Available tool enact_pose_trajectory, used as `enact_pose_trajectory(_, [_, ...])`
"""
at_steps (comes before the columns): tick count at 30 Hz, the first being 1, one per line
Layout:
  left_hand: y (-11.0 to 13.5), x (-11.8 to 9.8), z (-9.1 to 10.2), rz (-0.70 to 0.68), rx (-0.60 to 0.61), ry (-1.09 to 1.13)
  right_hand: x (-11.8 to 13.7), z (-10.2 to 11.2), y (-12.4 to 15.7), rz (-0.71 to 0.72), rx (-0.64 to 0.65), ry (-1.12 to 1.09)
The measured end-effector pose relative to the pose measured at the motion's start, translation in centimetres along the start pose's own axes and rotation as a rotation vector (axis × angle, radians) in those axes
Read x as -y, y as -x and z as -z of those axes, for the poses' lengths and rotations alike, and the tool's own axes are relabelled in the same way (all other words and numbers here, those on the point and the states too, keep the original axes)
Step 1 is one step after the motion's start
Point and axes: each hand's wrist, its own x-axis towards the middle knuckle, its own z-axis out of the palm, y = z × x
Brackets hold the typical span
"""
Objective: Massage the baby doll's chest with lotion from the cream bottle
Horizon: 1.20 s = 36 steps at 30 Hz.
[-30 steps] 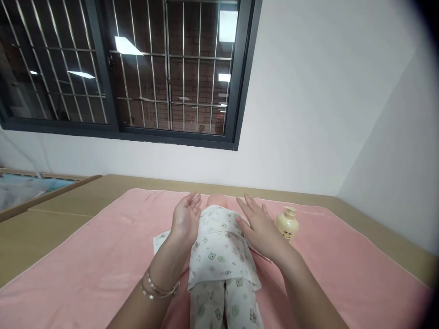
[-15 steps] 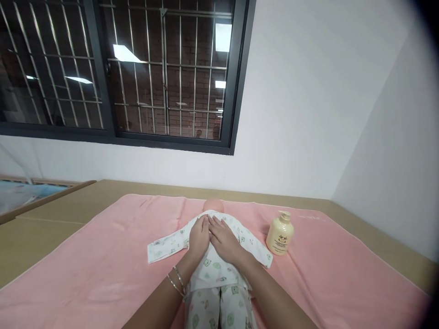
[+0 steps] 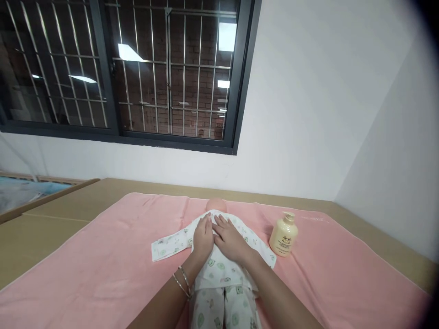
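Observation:
A baby doll (image 3: 219, 269) in white printed pyjamas lies on its back on a pink towel (image 3: 103, 269), head (image 3: 216, 204) away from me. My left hand (image 3: 203, 236) lies flat and open on the doll's chest, fingers pointing toward the head. My right hand (image 3: 230, 238) lies flat and open beside it, the two hands touching at the middle of the chest. Bracelets circle my left wrist. The doll's sleeves spread out to both sides.
A cream pump bottle (image 3: 283, 235) stands upright on the towel right of the doll. The towel covers a tan surface (image 3: 61, 205) that meets a white wall. A barred dark window (image 3: 120, 68) is above. A wooden-edged cot (image 3: 27, 194) sits at far left.
A second ago my hands were raised and apart on either side of the doll's chest. They came together and now rest flat on the chest; little differs from half a second ago.

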Motion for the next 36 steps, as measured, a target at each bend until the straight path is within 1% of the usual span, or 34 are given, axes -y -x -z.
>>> enact_pose_trajectory(1, [0.0,0.1,0.0,-0.006,0.003,0.002,-0.5,-0.2,-0.2,-0.001,-0.012,-0.025])
enact_pose_trajectory(2, [0.0,0.2,0.0,-0.011,0.005,0.0,-0.9,-0.5,-0.3,-0.038,-0.039,-0.039])
enact_pose_trajectory(5, [0.1,0.3,-0.1,-0.025,-0.008,-0.014,-1.9,-1.5,-0.7,-0.241,-0.138,-0.012])
enact_pose_trajectory(7, [0.2,0.3,-0.1,-0.027,-0.023,-0.015,-1.7,-1.8,-0.7,-0.374,-0.164,0.069])
enact_pose_trajectory(8, [0.2,0.3,-0.1,-0.025,-0.028,-0.013,-1.3,-1.8,-0.6,-0.405,-0.16,0.111])
enact_pose_trajectory(9, [0.2,0.2,-0.1,-0.022,-0.028,-0.012,-0.9,-1.7,-0.4,-0.396,-0.151,0.144])
enact_pose_trajectory(10, [0.2,0.2,-0.1,-0.019,-0.023,-0.012,-0.4,-1.5,-0.2,-0.344,-0.136,0.158])
enact_pose_trajectory(13, [0.1,0.2,0.0,-0.02,-0.005,-0.019,0.4,-0.7,0.1,-0.077,-0.062,0.099])
enact_pose_trajectory(14, [0.1,0.2,0.0,-0.021,-0.001,-0.021,0.2,-0.5,0.0,-0.021,-0.041,0.066])
enact_pose_trajectory(15, [0.0,0.1,0.0,-0.022,0.0,-0.026,-0.1,-0.4,-0.1,-0.002,-0.032,0.037])
enact_pose_trajectory(17, [0.0,0.1,0.0,-0.022,0.002,-0.045,-1.2,-0.6,-0.3,-0.059,-0.064,-0.003])
enact_pose_trajectory(19, [0.0,0.0,0.0,-0.035,-0.003,-0.092,-2.3,-1.1,-0.6,-0.161,-0.141,-0.009])
enact_pose_trajectory(21, [0.1,-0.2,0.0,-0.103,-0.017,-0.17,-2.9,-1.6,-0.6,-0.242,-0.218,0.021])
enact_pose_trajectory(22, [0.1,-0.3,0.0,-0.156,-0.022,-0.211,-2.9,-1.8,-0.6,-0.255,-0.252,0.045])
enact_pose_trajectory(24, [0.2,-0.4,0.1,-0.251,-0.027,-0.286,-2.5,-2.0,-0.4,-0.227,-0.304,0.094])
enact_pose_trajectory(26, [0.3,-0.5,0.1,-0.267,-0.039,-0.356,-2.0,-2.1,-0.3,-0.191,-0.325,0.109])
enact_pose_trajectory(28, [0.2,-0.5,0.1,-0.229,-0.042,-0.425,-1.8,-2.0,-0.3,-0.216,-0.311,0.095])
enact_pose_trajectory(31, [0.0,0.1,0.0,-0.203,-0.011,-0.507,-2.2,-1.9,-0.8,-0.278,-0.256,0.099])
enact_pose_trajectory(34, [-0.4,0.8,-0.1,-0.213,0.047,-0.567,-2.8,-1.6,-1.4,-0.217,-0.17,0.131])
enact_pose_trajectory(36, [-0.5,1.2,0.0,-0.221,0.1,-0.582,-3.1,-1.5,-1.6,-0.169,-0.14,0.139])
